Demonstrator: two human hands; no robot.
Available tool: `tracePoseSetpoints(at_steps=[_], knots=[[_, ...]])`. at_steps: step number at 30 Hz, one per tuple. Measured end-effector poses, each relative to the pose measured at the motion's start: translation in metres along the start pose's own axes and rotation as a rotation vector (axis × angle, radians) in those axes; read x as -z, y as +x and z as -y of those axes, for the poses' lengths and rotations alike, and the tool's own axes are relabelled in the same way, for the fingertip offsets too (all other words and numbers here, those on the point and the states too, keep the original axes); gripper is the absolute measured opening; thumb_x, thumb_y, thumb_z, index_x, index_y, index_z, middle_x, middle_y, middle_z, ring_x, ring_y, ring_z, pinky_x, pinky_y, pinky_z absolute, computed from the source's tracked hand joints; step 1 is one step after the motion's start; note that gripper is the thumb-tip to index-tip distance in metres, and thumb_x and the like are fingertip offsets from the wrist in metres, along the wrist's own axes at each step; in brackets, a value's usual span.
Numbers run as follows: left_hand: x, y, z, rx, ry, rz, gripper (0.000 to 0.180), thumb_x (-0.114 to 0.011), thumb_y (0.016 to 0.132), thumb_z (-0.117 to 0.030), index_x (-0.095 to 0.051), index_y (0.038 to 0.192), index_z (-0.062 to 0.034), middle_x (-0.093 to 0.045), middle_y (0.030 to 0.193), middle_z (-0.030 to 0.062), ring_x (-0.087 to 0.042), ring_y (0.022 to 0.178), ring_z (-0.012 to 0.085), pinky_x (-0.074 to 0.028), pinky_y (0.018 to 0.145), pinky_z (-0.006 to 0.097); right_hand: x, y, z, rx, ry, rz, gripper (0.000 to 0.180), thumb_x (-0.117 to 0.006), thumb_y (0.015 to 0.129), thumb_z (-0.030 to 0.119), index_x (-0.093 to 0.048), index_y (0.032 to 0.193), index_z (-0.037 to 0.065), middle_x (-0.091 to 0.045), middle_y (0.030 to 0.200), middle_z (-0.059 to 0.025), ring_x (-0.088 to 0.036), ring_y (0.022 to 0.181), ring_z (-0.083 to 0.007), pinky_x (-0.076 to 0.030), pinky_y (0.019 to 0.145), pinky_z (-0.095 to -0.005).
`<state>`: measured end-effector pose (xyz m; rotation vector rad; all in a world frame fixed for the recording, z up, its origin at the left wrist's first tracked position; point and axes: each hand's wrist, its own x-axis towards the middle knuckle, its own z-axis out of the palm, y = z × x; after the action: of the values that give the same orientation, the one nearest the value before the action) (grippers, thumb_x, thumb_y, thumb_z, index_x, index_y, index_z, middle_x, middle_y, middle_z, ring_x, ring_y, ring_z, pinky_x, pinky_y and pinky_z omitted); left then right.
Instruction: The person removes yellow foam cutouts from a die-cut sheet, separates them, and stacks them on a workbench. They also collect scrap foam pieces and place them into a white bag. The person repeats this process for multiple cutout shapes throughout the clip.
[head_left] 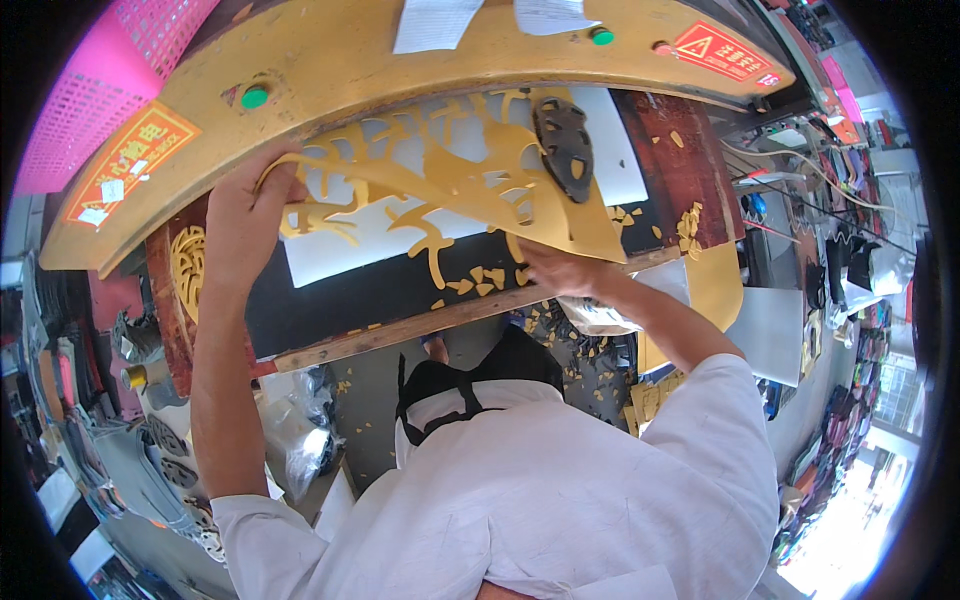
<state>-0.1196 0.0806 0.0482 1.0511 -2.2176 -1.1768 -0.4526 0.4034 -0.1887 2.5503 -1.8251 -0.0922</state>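
Note:
A thin yellow sheet (pixel 465 185), riddled with cut-out holes and ragged strips, is raised and folded over above a white board (pixel 330 262). My left hand (pixel 252 200) is closed on the sheet's left end, under the yellow beam's edge. At the sheet's near right edge, my right hand (pixel 560 270) grips it, with some fingers hidden beneath. A dark oval cutting die (pixel 563 148) with openings rests on the sheet's right part. Small yellow offcuts (pixel 480 281) lie along the black near strip of the table, left of my right hand.
A yellow machine beam (pixel 350 70) with green buttons spans the far side. A pink plastic basket (pixel 110 90) stands at far left. Yellow scraps (pixel 690 228) lie on the red table end at right. Below the wooden front edge (pixel 400 332), more scraps litter the floor.

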Motion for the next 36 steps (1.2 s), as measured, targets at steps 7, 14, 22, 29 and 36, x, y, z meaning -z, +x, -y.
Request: tracePoseSetpoints(at_steps=[7, 14, 22, 29, 36], knots=[[0.004, 0.015, -0.008, 0.053, -0.041, -0.13, 0.031, -0.062, 0.109, -0.023, -0.074, 0.126, -0.0003, -0.072, 0.085, 0.0036, -0.068, 0.08, 0.0105, -0.055, 0.078, 0.027, 0.047, -0.036, -0.02, -0.065, 0.291, 0.175, 0.027, -0.073, 0.093, 0.028, -0.071, 0.112, 0.008, -0.066, 0.124, -0.0107, -0.06, 0.127, -0.0315, -0.05, 0.107, -0.0479], [-0.012, 0.025, -0.042, 0.116, 0.162, -0.271, 0.037, -0.065, 0.107, -0.031, -0.076, 0.115, 0.0032, -0.071, 0.082, 0.0047, -0.064, 0.08, 0.0096, -0.05, 0.077, 0.026, -0.008, 0.096, 0.074, 0.404, 0.572, -0.335, 0.039, -0.066, 0.099, 0.04, -0.072, 0.115, 0.005, -0.064, 0.13, -0.011, -0.052, 0.133, -0.0339, -0.04, 0.116, -0.0501], [-0.015, -0.032, -0.022, 0.217, 0.2, -0.339, 0.032, -0.059, 0.109, -0.024, -0.073, 0.114, 0.0042, -0.07, 0.085, 0.0035, -0.06, 0.077, 0.0083, -0.048, 0.074, 0.027, -0.019, -0.09, -0.088, 0.278, 0.459, -0.169, 0.034, -0.061, 0.103, 0.037, -0.073, 0.119, 0.01, -0.061, 0.143, -0.0087, -0.05, 0.142, -0.0282, -0.037, 0.12, -0.048], [-0.014, -0.094, 0.055, 0.455, 0.192, -0.37, 0.035, -0.059, 0.108, -0.029, -0.073, 0.122, -0.0003, -0.075, 0.099, 0.0062, -0.069, 0.088, 0.0136, -0.058, 0.08, 0.032, 0.011, -0.173, -0.151, 0.165, 0.295, -0.084, 0.039, -0.063, 0.102, 0.039, -0.073, 0.125, 0.009, -0.061, 0.143, -0.0092, -0.047, 0.145, -0.0299, -0.034, 0.123, -0.0547], [0.012, -0.048, 0.069, 0.62, 0.159, -0.353, 0.031, -0.06, 0.106, -0.03, -0.07, 0.113, -0.0011, -0.076, 0.098, 0.0092, -0.072, 0.088, 0.0175, -0.061, 0.077, 0.037, -0.01, -0.011, -0.007, 0.275, 0.529, -0.302, 0.055, -0.061, 0.103, 0.047, -0.068, 0.131, -0.001, -0.057, 0.149, -0.0128, -0.045, 0.147, -0.0329, -0.039, 0.121, -0.0482]])
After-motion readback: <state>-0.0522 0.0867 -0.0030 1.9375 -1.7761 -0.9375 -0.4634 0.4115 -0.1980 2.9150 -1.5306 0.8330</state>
